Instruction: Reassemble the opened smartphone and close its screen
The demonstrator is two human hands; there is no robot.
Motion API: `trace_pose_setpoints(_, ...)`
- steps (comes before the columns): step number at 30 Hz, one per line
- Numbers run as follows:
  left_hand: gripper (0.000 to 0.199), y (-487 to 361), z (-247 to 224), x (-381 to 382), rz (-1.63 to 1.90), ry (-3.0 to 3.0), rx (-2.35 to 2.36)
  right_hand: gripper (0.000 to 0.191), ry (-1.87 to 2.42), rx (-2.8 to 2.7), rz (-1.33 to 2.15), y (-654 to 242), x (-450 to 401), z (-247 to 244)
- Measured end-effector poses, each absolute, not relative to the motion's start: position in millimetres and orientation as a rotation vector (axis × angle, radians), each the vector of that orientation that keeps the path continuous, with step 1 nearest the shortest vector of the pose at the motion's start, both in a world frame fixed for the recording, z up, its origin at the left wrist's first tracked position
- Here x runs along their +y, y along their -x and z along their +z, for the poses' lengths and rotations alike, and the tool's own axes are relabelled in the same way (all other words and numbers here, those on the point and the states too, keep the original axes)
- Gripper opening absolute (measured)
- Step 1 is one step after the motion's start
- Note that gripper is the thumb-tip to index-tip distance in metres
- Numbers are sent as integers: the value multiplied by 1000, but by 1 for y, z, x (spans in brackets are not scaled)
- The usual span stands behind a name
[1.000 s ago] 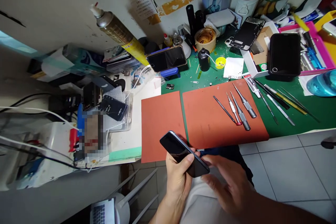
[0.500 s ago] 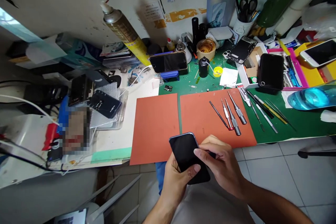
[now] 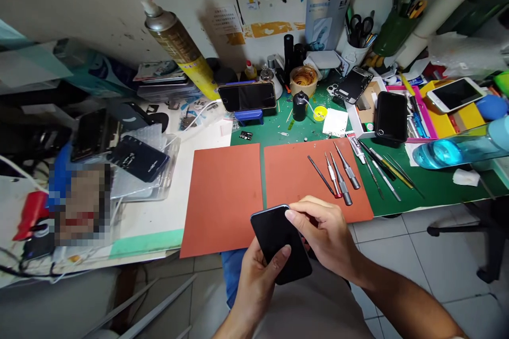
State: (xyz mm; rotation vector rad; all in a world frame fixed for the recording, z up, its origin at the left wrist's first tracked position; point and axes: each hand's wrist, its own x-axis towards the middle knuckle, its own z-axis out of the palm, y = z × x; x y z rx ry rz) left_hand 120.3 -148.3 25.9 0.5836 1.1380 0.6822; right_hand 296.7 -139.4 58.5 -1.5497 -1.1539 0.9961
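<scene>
A black smartphone with a dark screen is held tilted above my lap, in front of the bench's near edge. My left hand wraps its lower left side, the thumb lying across the glass and the fingers hidden behind. At the upper right corner my right hand pinches the phone's edge, thumb on the front and curled fingers at the side. Just beyond lie two orange mats. On the right one rest several slim tools, among them a screwdriver with a grey handle.
Tweezers and picks lie right of the mats beside a glue tube. A phone on a blue stand, a black bottle and a spray can stand behind. At right are a blue water bottle and another phone.
My right thumb has slid up along the phone's right edge to near the top corner, with the hand following. The view has shifted to the right. My left hand keeps its hold.
</scene>
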Motion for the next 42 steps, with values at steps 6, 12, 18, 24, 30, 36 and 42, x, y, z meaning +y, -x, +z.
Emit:
trace_pose_setpoints(6,46,-122,28,-153,696,-513,921,29,1510,-819,1146,-297,-145,48)
trace_pose_setpoints(12,42,-106,35,-140,536,-817,905,39,1469,-913,1107,-326,-147,35)
trace_pose_setpoints(18,32,-94,59,-110,417,-1346,904,22,1349,-1726,1074,-351,-133,55)
trace_pose_setpoints(24,29,-89,65,-109,506,-1229,933,24,1325,-1794,1011,-346,-138,50)
trace_pose_setpoints(30,32,-90,67,-109,565,-1057,938,19,1327,-1794,1073,-337,-141,53)
trace_pose_setpoints(36,30,-92,69,-109,512,-1247,934,17,1345,-1723,1123,-335,-143,55)
trace_pose_setpoints(42,31,-90,67,-110,497,-1304,948,14,1382,-1690,1073,-334,-147,55)
